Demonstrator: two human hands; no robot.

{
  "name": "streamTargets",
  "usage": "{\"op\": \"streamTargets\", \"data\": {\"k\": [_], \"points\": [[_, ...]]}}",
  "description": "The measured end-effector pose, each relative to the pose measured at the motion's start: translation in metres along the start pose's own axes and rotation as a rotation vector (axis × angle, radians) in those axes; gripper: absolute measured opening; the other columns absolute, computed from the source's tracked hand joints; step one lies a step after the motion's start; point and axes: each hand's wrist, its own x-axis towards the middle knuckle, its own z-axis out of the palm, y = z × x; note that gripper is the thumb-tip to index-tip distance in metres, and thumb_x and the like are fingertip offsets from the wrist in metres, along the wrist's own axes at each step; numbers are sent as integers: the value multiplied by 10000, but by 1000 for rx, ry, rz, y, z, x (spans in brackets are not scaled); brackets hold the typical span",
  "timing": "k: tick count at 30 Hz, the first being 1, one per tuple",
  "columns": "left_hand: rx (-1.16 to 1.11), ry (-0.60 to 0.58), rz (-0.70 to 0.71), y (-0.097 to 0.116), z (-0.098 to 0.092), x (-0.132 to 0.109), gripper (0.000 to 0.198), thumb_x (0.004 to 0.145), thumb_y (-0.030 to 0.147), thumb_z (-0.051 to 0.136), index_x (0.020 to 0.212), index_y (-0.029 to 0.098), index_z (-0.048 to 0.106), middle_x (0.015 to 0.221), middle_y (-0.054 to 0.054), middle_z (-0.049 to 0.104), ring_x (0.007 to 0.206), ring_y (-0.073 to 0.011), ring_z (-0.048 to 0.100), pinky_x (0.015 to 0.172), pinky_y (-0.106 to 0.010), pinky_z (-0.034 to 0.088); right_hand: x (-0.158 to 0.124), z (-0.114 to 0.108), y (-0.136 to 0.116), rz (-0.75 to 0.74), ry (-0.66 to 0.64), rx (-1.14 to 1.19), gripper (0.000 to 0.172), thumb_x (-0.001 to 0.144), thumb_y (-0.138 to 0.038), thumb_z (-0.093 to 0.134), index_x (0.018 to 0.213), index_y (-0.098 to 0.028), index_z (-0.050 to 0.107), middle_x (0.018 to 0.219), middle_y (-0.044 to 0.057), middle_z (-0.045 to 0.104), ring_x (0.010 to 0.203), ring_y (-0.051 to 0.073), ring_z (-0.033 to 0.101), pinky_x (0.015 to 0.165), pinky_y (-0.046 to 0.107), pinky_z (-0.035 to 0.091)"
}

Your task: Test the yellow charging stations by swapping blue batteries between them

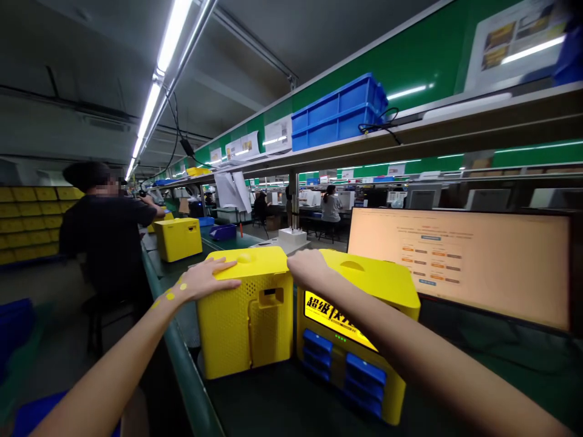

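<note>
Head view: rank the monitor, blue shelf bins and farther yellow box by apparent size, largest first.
The monitor, then the blue shelf bins, then the farther yellow box; distance from the camera makes the true order unsure.

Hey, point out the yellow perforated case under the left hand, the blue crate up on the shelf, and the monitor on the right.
Yellow perforated case [228, 328]: head view, on its perforated side panel.
Blue plastic crate [337, 118]: head view, on its long side wall.
Monitor [455, 267]: head view, on its lit screen.
</note>
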Motion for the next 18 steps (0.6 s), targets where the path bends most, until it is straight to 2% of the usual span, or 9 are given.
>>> {"op": "streamTargets", "data": {"k": [3,5,6,8,11,13,15,18], "points": [[52,-78,-27,6,-9,6,819,624,817,421,1319,384,402,1415,-14,378,1285,-329,340,1026,-464,301,-42,6,-11,-93,-47,74,177,741,-84,568,880,-146,659,851,123,668,849,252,624,733,327,465],[135,-114,-47,19,-12,10,858,591,844,412,1282,339,472,1341,-64,474,1186,-361,451,959,-489,363,-68,21,-11,-124,-48,214,235,758,-94,524,952,-169,632,879,77,668,834,210,621,718,290,467],[174,-89,-28,28,-10,11,867,586,845,417,1245,291,521,1281,-100,526,1137,-372,489,926,-498,388,-78,32,-9,-126,-43,362,244,762,-104,514,972,-174,618,893,58,665,828,190,617,712,270,467],[215,35,85,48,0,12,813,597,788,497,1180,227,571,1212,-129,566,1114,-373,494,901,-491,410,-89,55,-6,-110,5,738,214,771,-154,529,963,-176,619,904,36,661,827,168,607,729,253,466],[204,220,238,71,26,9,705,620,534,663,1242,244,502,1284,-71,517,1208,-379,389,945,-483,391,-90,88,-5,-91,107,1134,226,781,-299,585,958,-181,658,896,42,651,836,187,593,781,300,457],[193,282,241,77,41,6,693,637,406,671,1279,252,460,1297,-41,508,1234,-377,348,971,-482,374,-85,102,-9,-70,131,1273,303,756,-389,625,974,-184,672,886,50,649,829,198,590,788,324,455],[184,342,250,76,50,4,654,652,368,657,1265,235,475,1266,-44,533,1220,-357,364,978,-461,374,-81,110,-17,-17,135,1410,377,713,-443,667,982,-181,677,892,60,659,827,209,594,791,340,459],[173,404,283,72,53,4,618,642,356,659,1226,219,510,1221,-49,562,1192,-316,394,970,-420,387,-79,113,-26,87,204,1513,419,656,-482,717,949,-182,697,902,66,675,828,221,601,796,352,460]]}}
